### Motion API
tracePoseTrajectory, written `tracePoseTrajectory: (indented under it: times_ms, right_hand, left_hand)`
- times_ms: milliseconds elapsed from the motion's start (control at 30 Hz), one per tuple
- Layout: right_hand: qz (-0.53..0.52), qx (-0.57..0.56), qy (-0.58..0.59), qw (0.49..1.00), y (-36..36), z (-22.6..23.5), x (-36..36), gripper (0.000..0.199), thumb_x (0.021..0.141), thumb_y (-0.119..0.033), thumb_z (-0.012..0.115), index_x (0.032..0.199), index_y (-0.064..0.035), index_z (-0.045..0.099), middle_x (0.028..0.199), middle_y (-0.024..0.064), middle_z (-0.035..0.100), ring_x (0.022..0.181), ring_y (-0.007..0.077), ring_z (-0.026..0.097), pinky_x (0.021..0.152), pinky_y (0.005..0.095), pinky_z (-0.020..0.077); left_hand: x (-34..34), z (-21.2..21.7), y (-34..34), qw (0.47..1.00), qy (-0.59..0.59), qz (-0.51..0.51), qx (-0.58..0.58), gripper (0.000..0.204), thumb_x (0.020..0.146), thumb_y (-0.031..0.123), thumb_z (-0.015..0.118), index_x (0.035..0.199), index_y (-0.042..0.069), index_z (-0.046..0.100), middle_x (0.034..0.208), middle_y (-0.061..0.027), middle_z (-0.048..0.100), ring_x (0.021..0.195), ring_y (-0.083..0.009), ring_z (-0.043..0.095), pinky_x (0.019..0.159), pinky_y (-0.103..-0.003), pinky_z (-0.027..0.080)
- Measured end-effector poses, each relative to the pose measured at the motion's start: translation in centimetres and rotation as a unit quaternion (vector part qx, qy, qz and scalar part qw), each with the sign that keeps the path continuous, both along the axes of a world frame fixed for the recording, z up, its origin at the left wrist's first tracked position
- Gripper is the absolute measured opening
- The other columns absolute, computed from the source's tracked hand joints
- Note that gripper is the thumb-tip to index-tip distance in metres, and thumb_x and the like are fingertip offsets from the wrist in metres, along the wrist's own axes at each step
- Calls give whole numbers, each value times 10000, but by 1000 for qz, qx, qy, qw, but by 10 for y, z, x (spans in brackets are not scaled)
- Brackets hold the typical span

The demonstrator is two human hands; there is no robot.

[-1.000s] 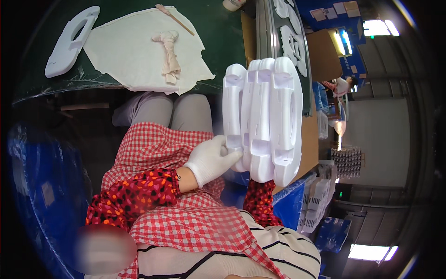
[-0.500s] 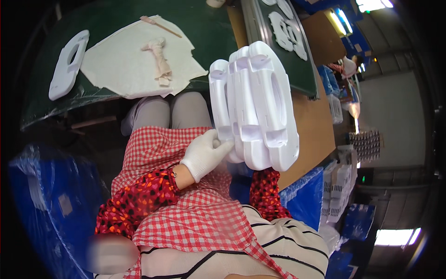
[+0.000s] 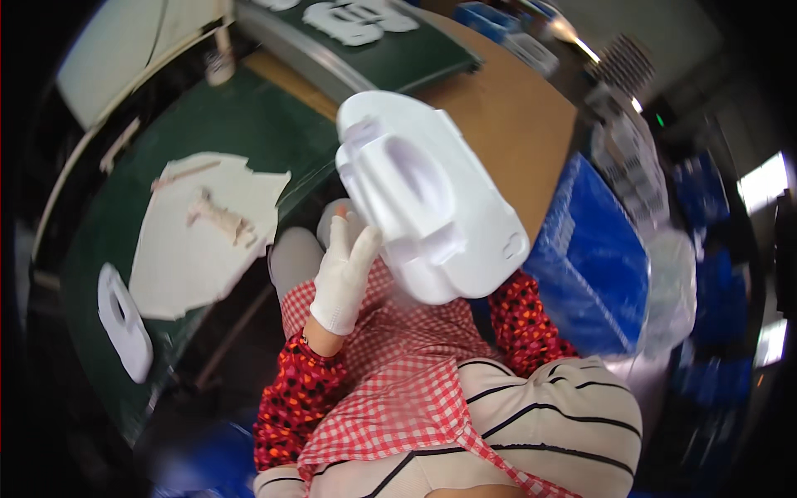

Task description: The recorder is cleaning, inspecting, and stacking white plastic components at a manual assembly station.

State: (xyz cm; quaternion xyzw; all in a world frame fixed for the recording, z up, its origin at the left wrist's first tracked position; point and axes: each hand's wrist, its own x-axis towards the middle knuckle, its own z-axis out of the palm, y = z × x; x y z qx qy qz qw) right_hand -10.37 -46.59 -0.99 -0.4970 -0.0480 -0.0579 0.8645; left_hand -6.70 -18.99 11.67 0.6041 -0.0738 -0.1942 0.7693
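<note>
My left hand (image 3: 342, 280), in a white glove with a bare fingertip showing, is raised beside a stack of white moulded plastic parts (image 3: 465, 199). Its fingers are spread, close to the stack's left edge; whether they touch it I cannot tell. The parts are long and rounded, each with an oval opening and recesses, and the stack is held up tilted above my lap. My right forearm, in a red patterned sleeve (image 3: 531, 324), runs up behind the stack, which hides my right hand.
On the green table (image 3: 207, 124) lie a cream sheet (image 3: 166, 266) with a crumpled cloth (image 3: 220, 217) and a single white plastic part (image 3: 124, 324). More white parts (image 3: 357, 23) rest on a green conveyor belt (image 3: 407, 62). A blue plastic-wrapped box (image 3: 594, 257) stands at right.
My view has swung round. The stack has turned, so its outer part's face shows more than the nested edges. My left hand has come off its lower left edge, fingers spreading.
</note>
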Motion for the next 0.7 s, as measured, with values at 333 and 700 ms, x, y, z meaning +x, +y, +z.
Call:
tracePoseTrajectory:
  times_ms: [333, 700]
  right_hand:
    - [-118, -326, 115, 931, 51, 119, -11, 557, 894, -357, 587, 1279, 23, 456, 1178, 101, 568, 1069, 129, 519, 913, 273, 429]
    - [-211, -236, 90, 944, 42, 109, -21, 632, 867, -333, 632, 1316, 39, 387, 1241, 130, 524, 1110, 155, 509, 936, 276, 426]
  left_hand:
    - [43, -34, -8, 910, -382, -135, 90, 444, 647, -23, 649, 1089, -35, 603, 983, -173, 649, 961, -277, 618, 845, -334, 459]
    - [74, -45, -36, 886, -413, -196, 76, 552, 645, -75, 629, 1188, -49, 530, 1085, -213, 583, 1014, -344, 584, 879, -372, 458]
